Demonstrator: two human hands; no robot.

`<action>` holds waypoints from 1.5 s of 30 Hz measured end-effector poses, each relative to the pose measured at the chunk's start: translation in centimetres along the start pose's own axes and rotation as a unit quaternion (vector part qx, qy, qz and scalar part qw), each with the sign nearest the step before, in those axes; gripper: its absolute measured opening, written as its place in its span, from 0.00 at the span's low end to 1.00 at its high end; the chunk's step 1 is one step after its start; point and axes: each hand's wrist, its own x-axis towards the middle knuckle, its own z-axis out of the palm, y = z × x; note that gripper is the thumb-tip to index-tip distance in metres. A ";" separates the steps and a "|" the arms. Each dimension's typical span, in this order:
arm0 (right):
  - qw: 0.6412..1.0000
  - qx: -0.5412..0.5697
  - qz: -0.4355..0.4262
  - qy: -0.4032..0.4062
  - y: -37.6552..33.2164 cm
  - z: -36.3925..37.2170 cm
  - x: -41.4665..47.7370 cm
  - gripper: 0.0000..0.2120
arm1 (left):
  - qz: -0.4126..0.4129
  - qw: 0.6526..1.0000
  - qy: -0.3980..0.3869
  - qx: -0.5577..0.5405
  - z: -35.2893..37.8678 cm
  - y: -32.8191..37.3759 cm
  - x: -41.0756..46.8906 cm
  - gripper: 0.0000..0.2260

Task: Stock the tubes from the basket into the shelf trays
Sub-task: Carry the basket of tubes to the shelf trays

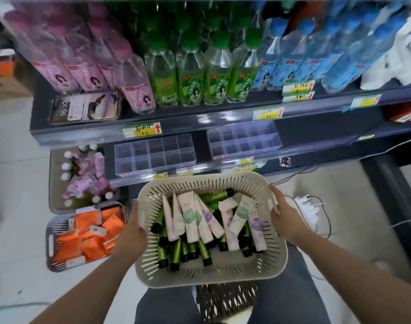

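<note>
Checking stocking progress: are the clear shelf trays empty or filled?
Empty: left tray and right tray show bare compartments; tubes lie in the basket.

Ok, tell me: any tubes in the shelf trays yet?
No, the left tray and right tray hold nothing; the tubes lie in the basket.

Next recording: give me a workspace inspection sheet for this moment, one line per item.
Surface: dark grey lower shelf holds a left clear plastic divided tray and a matching right tray; compartments look empty.
Job's things: beige slotted plastic basket holds white tubes lying over green black-capped tubes.
Clutter: grey slotted basket of orange packets and a tray of small bottles on the floor, left.
Hands: left hand and right hand grip the beige basket's opposite short sides.
Cables: white power strip with thin cables on the floor, right.
Surroundings: upper shelf with pink bottles, green bottles and blue bottles; pale floor.
</note>
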 end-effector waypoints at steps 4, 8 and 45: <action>0.998 -0.025 -0.016 -0.054 1.4 -0.7 4.3 0.32 | -0.052 0.998 0.039 -0.002 2.8 1.2 2.3 0.31; 0.993 -0.037 -0.056 -0.097 3.8 -1.0 9.3 0.32 | -0.077 0.996 0.047 -0.017 6.4 1.6 3.4 0.35; 0.988 0.116 -0.024 -0.096 19.2 11.9 30.0 0.31 | -0.091 0.982 0.070 -0.148 23.5 -12.1 23.8 0.30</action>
